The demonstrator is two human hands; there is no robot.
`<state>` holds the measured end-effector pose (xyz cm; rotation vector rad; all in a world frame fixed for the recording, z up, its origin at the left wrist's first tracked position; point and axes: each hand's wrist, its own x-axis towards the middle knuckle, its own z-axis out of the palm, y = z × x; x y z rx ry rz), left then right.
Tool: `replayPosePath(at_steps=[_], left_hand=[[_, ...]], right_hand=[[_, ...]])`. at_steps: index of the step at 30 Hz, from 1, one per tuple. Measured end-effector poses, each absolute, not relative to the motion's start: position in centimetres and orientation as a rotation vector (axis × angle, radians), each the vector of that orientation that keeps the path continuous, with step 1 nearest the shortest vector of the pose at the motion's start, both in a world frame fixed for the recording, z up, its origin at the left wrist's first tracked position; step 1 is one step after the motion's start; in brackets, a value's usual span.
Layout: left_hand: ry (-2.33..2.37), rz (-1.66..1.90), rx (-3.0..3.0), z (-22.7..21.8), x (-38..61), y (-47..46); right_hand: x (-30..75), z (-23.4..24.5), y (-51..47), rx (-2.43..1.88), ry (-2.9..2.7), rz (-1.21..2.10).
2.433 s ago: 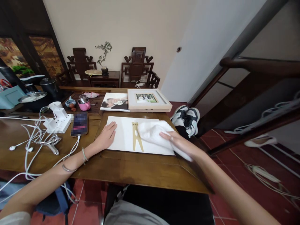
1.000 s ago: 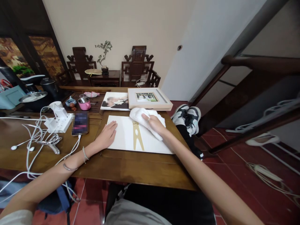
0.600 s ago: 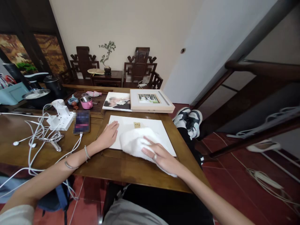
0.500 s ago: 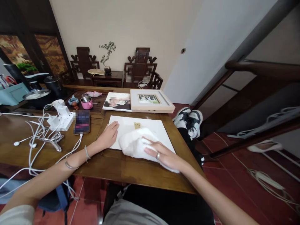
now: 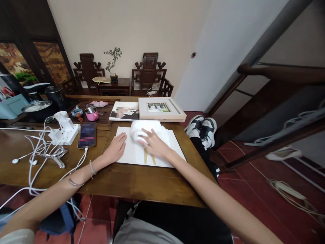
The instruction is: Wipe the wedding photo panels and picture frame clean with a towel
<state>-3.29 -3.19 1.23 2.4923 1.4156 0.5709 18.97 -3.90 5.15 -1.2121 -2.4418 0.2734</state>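
A flat white panel [image 5: 130,156] lies on the wooden table in front of me. My left hand [image 5: 116,147] rests flat on its left edge, holding nothing, fingers stretched out. My right hand [image 5: 153,143] grips a bunched white fluffy cloth [image 5: 142,126] and presses it against the far part of the panel. The cloth hides much of the panel's far edge. Between my right forearm and the near edge, yellowish strips [image 5: 149,158] show on the panel.
A framed picture [image 5: 159,107] and a photo panel [image 5: 124,111] lie behind. To the left are a phone [image 5: 87,135], a power strip [image 5: 70,135] with tangled white cables, a pink cup [image 5: 91,114] and a pot [image 5: 38,109]. A person's shoes [image 5: 208,130] show at right.
My right hand has pushed the cloth away from me, from the panel's near edge to its far part. The yellowish strips have come into view. My left hand stays in place.
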Motion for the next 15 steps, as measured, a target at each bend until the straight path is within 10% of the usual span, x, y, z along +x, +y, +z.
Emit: replayPosePath(at_steps=[15], left_hand=[[1.420, 0.529, 2.461, 1.4, -3.2, -3.0]], right_hand=[[18.7, 6.6, -8.1, -1.086, -2.622, 0.218]])
